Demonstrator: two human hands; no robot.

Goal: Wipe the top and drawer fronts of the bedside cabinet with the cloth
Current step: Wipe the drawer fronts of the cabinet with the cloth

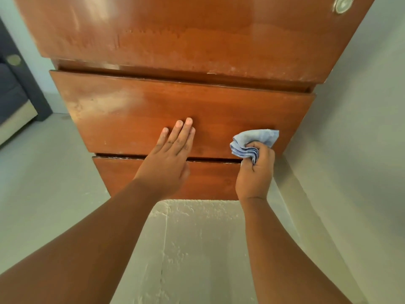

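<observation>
The brown wooden bedside cabinet (197,40) fills the upper half of the head view, seen from above. Its top is dusty and streaked. Below it are the upper drawer front (131,110) and the lower drawer front (210,181). My left hand (173,154) lies flat, fingers together, against the upper drawer front, holding nothing. My right hand (255,174) grips a bunched light blue cloth (255,140) and presses it on the right end of the upper drawer front.
A pale wall (361,128) runs close along the cabinet's right side. A small round silver object (342,4) sits on the far right corner of the top. A dark blue sofa (13,88) stands at the far left. Pale tiled floor (197,249) lies below.
</observation>
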